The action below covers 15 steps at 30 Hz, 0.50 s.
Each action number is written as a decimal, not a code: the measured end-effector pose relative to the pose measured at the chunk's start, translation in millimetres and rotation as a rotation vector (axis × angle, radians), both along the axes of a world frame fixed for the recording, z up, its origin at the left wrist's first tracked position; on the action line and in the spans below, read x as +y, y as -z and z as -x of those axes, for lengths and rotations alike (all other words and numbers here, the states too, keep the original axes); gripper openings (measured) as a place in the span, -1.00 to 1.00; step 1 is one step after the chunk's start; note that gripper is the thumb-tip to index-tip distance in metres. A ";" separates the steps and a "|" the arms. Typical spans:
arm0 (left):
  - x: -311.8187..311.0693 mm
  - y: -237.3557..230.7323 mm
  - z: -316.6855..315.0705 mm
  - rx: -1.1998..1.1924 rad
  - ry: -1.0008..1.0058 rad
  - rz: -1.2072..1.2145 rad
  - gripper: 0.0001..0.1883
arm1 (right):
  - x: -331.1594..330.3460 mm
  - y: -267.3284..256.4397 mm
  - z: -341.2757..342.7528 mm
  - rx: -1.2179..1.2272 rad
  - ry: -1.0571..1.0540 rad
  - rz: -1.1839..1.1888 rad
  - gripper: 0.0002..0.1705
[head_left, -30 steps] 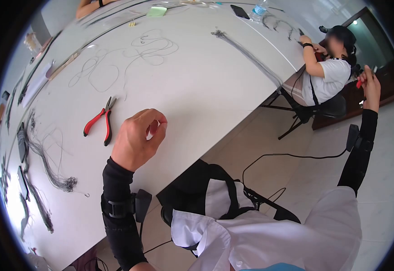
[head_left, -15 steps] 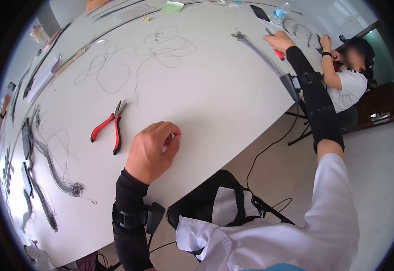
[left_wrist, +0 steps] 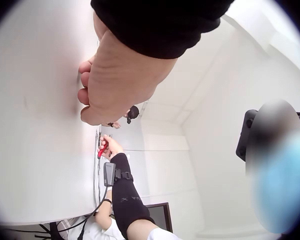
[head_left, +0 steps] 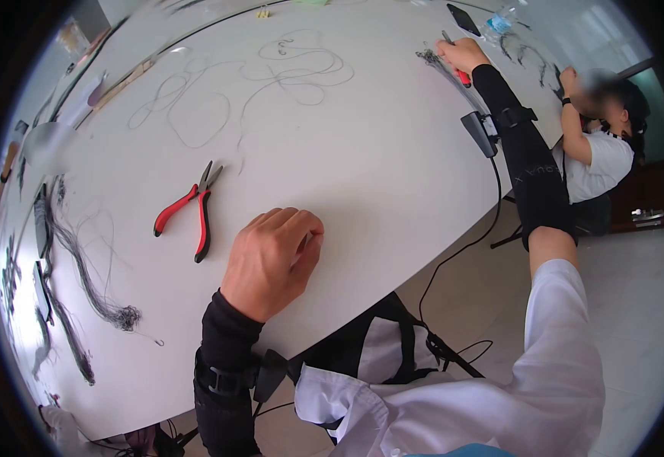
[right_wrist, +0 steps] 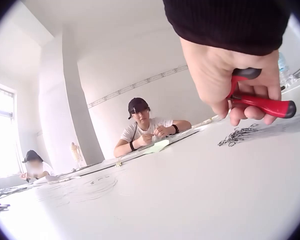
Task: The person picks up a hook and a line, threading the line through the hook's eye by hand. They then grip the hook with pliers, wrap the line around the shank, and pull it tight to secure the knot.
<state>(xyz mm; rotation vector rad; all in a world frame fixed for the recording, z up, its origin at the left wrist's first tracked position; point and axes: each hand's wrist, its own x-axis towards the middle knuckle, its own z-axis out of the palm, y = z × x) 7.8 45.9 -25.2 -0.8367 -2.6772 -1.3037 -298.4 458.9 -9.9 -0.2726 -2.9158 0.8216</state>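
Observation:
My right hand, at the far right of the table in the head view, grips red-and-black-handled pliers with its fingers curled round the handles. The bundle of fine dark lines lies right beside that hand, and its end of small hooks shows below the fingers in the right wrist view. My left hand rests on the table near its front edge, fingers loosely curled, with nothing seen in it. A second pair of red-and-black pliers lies with spread handles to its left.
Loose loops of thin line lie mid-table. Tangled grey line bundles are at the left, with a single hook. A phone and a water bottle stand at the far right. A person in white sits at the right edge.
My right hand has swung in from off the table's right side, carrying the pliers to the hook end of the bundle. The left hand stays put while the head view shifts slightly.

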 end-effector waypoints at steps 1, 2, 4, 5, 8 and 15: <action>-0.1 -0.2 -0.5 0.003 -0.002 0.002 -0.91 | 2.5 -2.4 -0.4 0.006 0.019 0.008 -0.44; -0.3 -0.2 -0.7 0.006 -0.003 0.004 -0.92 | 6.1 -5.6 -1.7 -0.037 0.027 0.016 -0.43; 0.6 0.4 0.0 0.007 0.008 -0.007 -0.92 | -13.4 -28.5 -33.7 -0.050 0.016 0.228 -0.55; 1.8 1.0 0.8 0.002 0.014 -0.017 -0.93 | -26.3 -36.2 -51.4 -0.061 0.000 0.337 -0.60; -4.4 6.1 0.1 -0.056 -0.004 -0.020 -0.90 | -25.2 -25.9 -59.7 -0.202 -0.094 0.799 -0.70; -32.2 -9.7 -44.6 0.096 -0.206 -0.049 -0.89 | -158.7 -24.2 -156.6 -0.266 -0.394 1.039 -0.59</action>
